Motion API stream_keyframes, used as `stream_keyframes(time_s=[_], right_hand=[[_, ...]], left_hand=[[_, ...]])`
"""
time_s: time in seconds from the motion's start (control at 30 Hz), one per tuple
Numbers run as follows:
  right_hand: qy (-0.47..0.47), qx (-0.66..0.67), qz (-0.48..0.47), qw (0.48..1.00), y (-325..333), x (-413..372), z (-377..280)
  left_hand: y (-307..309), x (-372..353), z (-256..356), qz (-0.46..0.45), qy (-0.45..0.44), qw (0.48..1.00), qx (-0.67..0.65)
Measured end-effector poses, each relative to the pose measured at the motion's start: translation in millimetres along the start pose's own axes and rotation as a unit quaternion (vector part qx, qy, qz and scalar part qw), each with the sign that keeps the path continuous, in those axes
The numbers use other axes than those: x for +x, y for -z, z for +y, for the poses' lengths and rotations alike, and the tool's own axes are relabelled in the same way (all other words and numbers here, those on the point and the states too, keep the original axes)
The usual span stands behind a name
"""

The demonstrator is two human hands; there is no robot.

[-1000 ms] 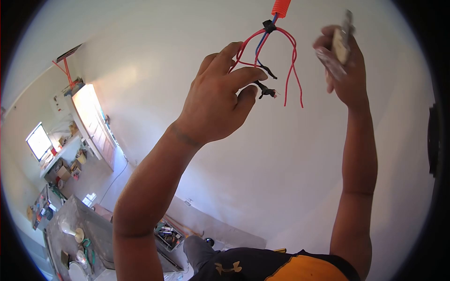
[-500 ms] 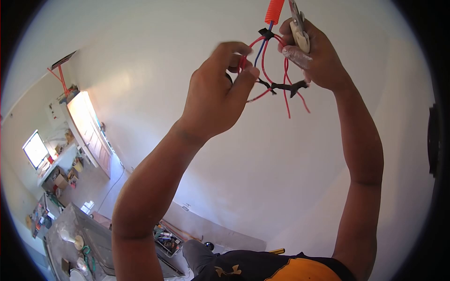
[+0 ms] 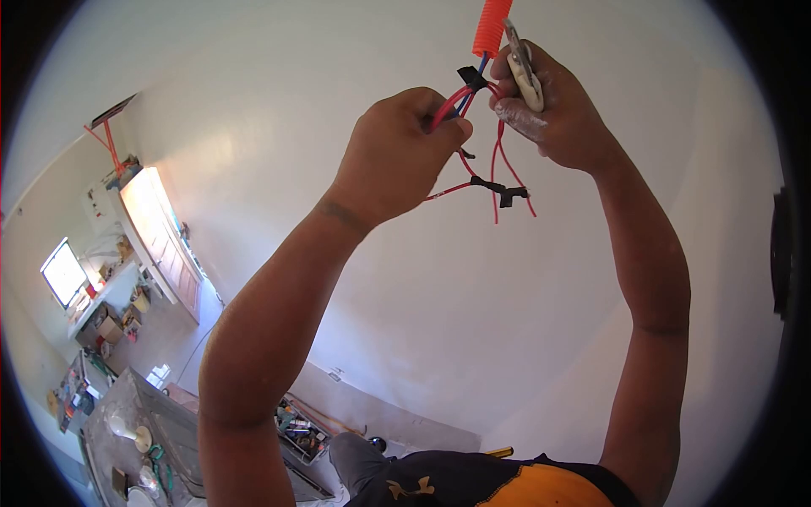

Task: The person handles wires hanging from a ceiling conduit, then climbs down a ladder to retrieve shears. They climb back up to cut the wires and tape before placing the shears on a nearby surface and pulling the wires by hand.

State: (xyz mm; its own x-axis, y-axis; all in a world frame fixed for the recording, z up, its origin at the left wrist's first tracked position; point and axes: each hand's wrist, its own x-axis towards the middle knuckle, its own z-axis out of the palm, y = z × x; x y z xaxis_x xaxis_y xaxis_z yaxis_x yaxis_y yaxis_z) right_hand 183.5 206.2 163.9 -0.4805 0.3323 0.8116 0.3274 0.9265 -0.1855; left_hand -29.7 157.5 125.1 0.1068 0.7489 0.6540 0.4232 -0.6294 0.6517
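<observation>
Between thumb and fingers, my left hand (image 3: pixel 397 156) pinches a bundle of red wires (image 3: pixel 452 101) with a blue wire (image 3: pixel 465 103) beside it. The wires hang from an orange corrugated conduit (image 3: pixel 491 29) and are wrapped near its mouth with black tape (image 3: pixel 473 78). Closed round what look like pliers (image 3: pixel 525 80), with a grey metal head and cream handle, my right hand (image 3: pixel 557 110) is just right of the taped spot. Its thumb has white residue. Below, a taped wire joint (image 3: pixel 500 189) and loose red wire ends (image 3: pixel 497 207) dangle.
A grey cabinet-like surface (image 3: pixel 127 406) at lower left carries a light bulb (image 3: pixel 127 429) and other items. Near my leg stands a tray of tools (image 3: pixel 300 433). Farther off are a door (image 3: pixel 169 237) and a cluttered counter (image 3: pixel 106 296). A pale wall (image 3: pixel 405 296) lies ahead.
My left hand has closed on the red wires near the tape. The conduit end and taped joint have moved down, and my right hand with the pliers has shifted slightly left.
</observation>
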Motion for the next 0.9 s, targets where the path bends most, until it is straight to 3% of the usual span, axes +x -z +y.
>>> stream_keyframes(time_s=[0.07, 0.17, 0.3, 0.37, 0.4, 0.47, 0.6, 0.7, 0.8, 0.9], right_hand=[[-0.008, -0.057, 0.0, 0.998, 2, -2, -3], [-0.011, -0.036, -0.014, 0.999, 7, -5, -1], [-0.055, 0.035, -0.034, 0.997, 11, -9, 5], [0.063, 0.108, 0.04, 0.991, 7, -7, 12], [0.064, 0.109, 0.039, 0.991, 10, -7, 9], [0.021, 0.068, 0.119, 0.99, 20, -7, -2], [0.0, -0.057, 0.181, 0.982, 38, -3, 11], [-0.049, -0.039, 0.207, 0.976, 45, -5, 24], [-0.028, 0.043, 0.238, 0.97, 38, -15, 22], [-0.075, 0.014, 0.225, 0.971, 31, -36, 3]], left_hand=[[-5, -3, 1, 0.065, -0.116, 0.979, 0.158], [-9, -4, 6, 0.073, -0.165, 0.95, 0.256], [-9, -1, 1, 0.077, -0.233, 0.927, 0.283], [-2, -2, 6, -0.016, -0.127, 0.975, 0.181], [2, 1, 5, -0.015, -0.126, 0.975, 0.182], [11, 7, 2, -0.072, -0.058, 0.992, 0.089], [19, 9, 0, -0.1, -0.049, 0.994, 0.012], [19, 10, -3, -0.099, -0.048, 0.994, -0.01], [20, 5, -1, -0.073, -0.047, 0.996, -0.007], [22, 1, 4, -0.074, -0.015, 0.997, 0.011]])
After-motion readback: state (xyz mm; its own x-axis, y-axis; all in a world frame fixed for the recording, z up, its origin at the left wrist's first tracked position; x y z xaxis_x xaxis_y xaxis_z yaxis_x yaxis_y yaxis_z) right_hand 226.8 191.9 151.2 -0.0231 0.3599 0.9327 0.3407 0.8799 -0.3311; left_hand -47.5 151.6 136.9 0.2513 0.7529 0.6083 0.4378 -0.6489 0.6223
